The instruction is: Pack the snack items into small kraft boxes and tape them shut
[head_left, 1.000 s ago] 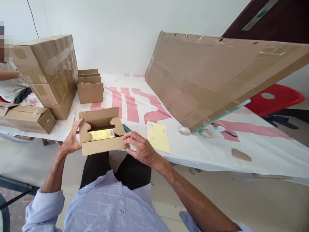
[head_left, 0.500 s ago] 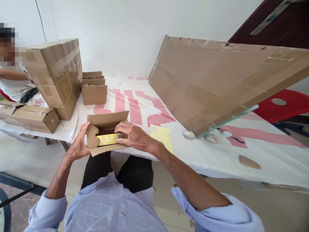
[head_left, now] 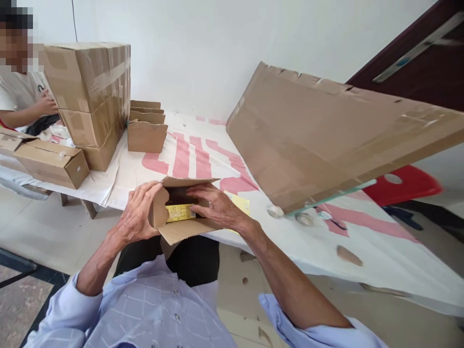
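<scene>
An open cardboard box (head_left: 179,235) is held at the table's front edge, above my lap, its flaps standing apart. Inside lies a small yellow box (head_left: 177,213) with a barcode at its right end. My left hand (head_left: 139,212) grips the cardboard box's left end, fingers over the top edge and thumb underneath. Across the right end lies my right hand (head_left: 217,205), its fingers reaching inside and its thumb beside the yellow box's barcode end. The right wall of the cardboard box is hidden behind this hand.
Taped cartons (head_left: 94,92) are stacked at the left, with a long carton (head_left: 52,162) before them. Open boxes (head_left: 147,137) stand behind. A large cardboard sheet (head_left: 326,140) leans at the right near tape rolls (head_left: 304,219). Yellow paper (head_left: 241,204) lies beside my right hand. A co-worker (head_left: 21,96) sits far left.
The view has shifted. The cardboard box is tilted more, and my left hand wraps further over its left end. My right hand stays at the right end. The co-worker's hand has come into view.
</scene>
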The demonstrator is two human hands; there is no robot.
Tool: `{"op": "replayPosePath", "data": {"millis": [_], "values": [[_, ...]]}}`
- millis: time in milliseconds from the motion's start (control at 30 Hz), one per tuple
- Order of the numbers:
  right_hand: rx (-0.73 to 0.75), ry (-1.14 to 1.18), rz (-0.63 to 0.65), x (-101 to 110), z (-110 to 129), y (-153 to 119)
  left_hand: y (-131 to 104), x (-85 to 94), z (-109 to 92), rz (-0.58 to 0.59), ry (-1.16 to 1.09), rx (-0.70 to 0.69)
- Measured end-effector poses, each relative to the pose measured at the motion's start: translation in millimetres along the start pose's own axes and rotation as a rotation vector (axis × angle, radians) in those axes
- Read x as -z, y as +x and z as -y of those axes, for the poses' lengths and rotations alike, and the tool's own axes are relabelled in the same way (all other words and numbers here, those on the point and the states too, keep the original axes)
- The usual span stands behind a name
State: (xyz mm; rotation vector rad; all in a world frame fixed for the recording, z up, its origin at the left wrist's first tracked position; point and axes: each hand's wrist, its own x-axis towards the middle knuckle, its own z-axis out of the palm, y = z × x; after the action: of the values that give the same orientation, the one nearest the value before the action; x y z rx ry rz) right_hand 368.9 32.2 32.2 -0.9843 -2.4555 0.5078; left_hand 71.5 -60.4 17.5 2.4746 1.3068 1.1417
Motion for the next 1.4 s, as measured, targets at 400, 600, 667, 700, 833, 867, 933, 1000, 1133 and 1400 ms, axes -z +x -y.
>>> {"op": "replayPosePath", "data": {"millis": [400, 600, 667, 700, 833, 867, 933, 1000, 1133, 1400], "values": [[0.037, -0.147, 0.235, -6, 10, -3, 2, -1.7, -8, 0.094, -0.021, -0.046], [0.05, -0.097, 0.136, -16, 7, -19, -8, -2.2, -7, 0.078, -0.019, -0.11], [0.045, -0.089, 0.12, -18, 8, -21, -10, -3.7, -7, 0.077, -0.013, -0.102], [0.042, -0.085, 0.109, -18, 9, -22, -11, -3.9, -7, 0.079, -0.012, -0.095], [0.02, -0.044, 0.057, -19, 16, -24, -10, -1.2, -6, 0.094, 0.003, -0.073], [0.014, -0.029, 0.045, -20, 19, -25, -9, -0.8, -7, 0.097, 0.009, -0.068], [0.011, 0.005, 0.037, -20, 24, -28, -6, -3.1, -13, 0.104, 0.02, -0.06], [0.012, 0.055, 0.052, -21, 26, -32, -1, -10.7, -27, 0.111, 0.033, -0.059], [-0.122, 0.214, 0.084, -22, 10, -43, 15, -31.4, -58, 0.149, 0.077, -0.094], [-0.302, 0.502, 0.104, -14, -24, -44, 35, -9.2, -12, 0.222, 0.011, -0.044]]}}
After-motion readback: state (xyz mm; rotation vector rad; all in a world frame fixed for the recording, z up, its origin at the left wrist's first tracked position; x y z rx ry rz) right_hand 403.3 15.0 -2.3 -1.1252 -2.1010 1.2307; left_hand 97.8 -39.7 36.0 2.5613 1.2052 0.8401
